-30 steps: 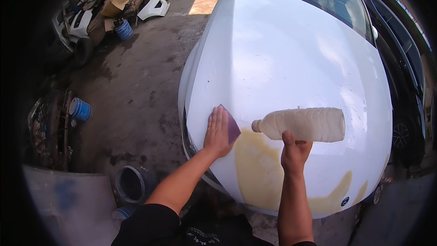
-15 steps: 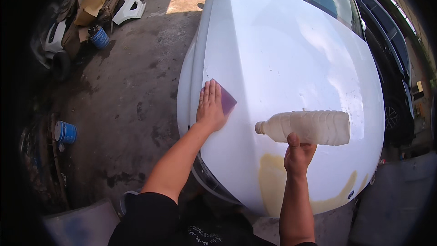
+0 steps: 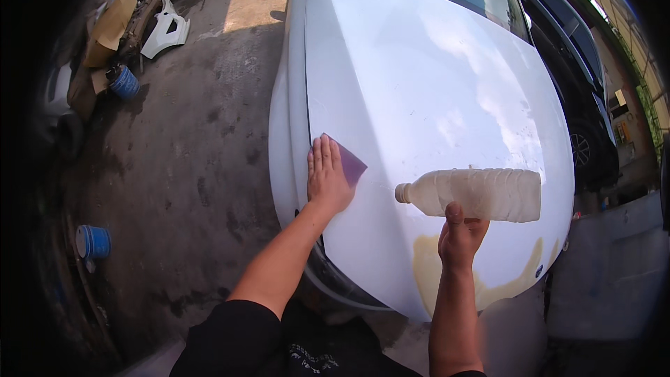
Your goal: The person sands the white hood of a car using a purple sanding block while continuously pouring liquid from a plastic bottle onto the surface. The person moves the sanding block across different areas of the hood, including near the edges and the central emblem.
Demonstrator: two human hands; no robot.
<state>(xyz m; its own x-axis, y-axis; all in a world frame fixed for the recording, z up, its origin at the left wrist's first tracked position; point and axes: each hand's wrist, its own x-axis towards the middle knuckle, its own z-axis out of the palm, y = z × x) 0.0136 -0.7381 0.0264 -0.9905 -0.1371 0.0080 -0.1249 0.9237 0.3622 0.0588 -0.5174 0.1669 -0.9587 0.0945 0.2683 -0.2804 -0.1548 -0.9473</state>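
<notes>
A white car hood (image 3: 412, 63) fills the middle, with a yellowish patch (image 3: 513, 283) near its front. My left hand (image 3: 328, 174) lies flat near the hood's left edge, fingers extended over a square purple sheet (image 3: 351, 167) that looks like sandpaper; part of the sheet is hidden under the hand. My right hand (image 3: 462, 237) is closed round the underside of a cloudy clear plastic bottle (image 3: 499, 192), held sideways above the hood with its neck toward the left. Whether liquid is coming from the neck is unclear.
A dark car (image 3: 586, 132) stands close on the right. Along the left are a blue bucket (image 3: 94, 241), another blue bucket (image 3: 124, 82), cardboard (image 3: 105, 28) and a white body panel (image 3: 164, 31) on the concrete floor (image 3: 181, 139). A grey panel (image 3: 604, 272) is at lower right.
My left hand and the sheet have moved from beside the yellowish patch farther up the hood. The bottle has shifted slightly right in the picture, and the view has shifted too.
</notes>
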